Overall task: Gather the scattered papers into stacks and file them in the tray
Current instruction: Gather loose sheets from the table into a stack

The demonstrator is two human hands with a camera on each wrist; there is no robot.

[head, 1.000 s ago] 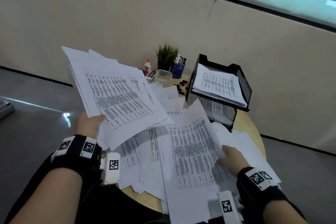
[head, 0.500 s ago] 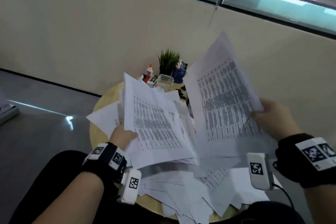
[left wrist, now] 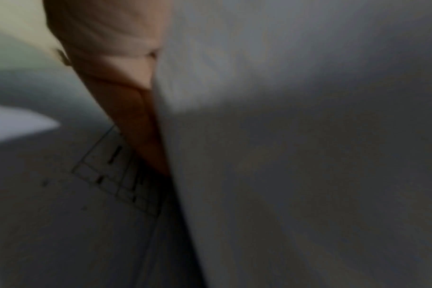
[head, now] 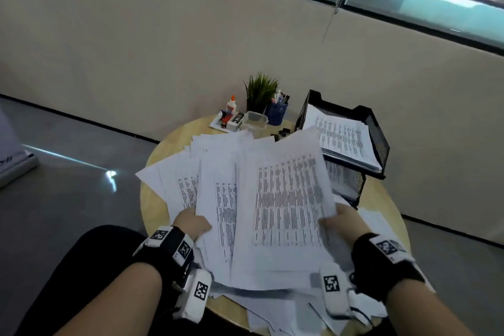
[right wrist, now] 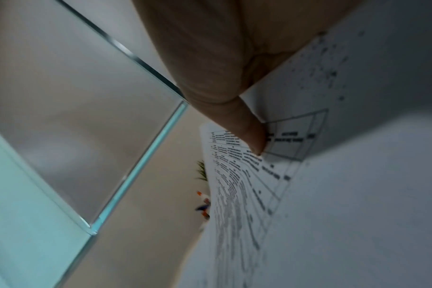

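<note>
Head view: papers (head: pixel 283 199) fanned in a loose bundle, lifted over the table (head: pixel 152 199), printed tables face up. My left hand (head: pixel 192 224) grips the bundle's left edge, thumb on top of the sheets. My right hand (head: pixel 342 222) grips the right edge, thumb pressed on the top sheet, clear in the right wrist view (right wrist: pixel 253 136). Left wrist view is blurred, just my palm (left wrist: pixel 126 81) against a paper edge. More loose sheets (head: pixel 286 316) lie on the table under and near the bundle, some hanging over the near rim. Tray (head: pixel 379 131), black mesh, two tiers, sits at the table's right rear, just beyond the bundle; a stack (head: pixel 341 139) lies in its top tier, and more paper shows in the lower tier. Behind: plant (head: pixel 259 90), pen cup (head: pixel 276 112), glue bottle (head: pixel 231 105), clear box (head: pixel 255 120), binder clips (head: pixel 285 132).
</note>
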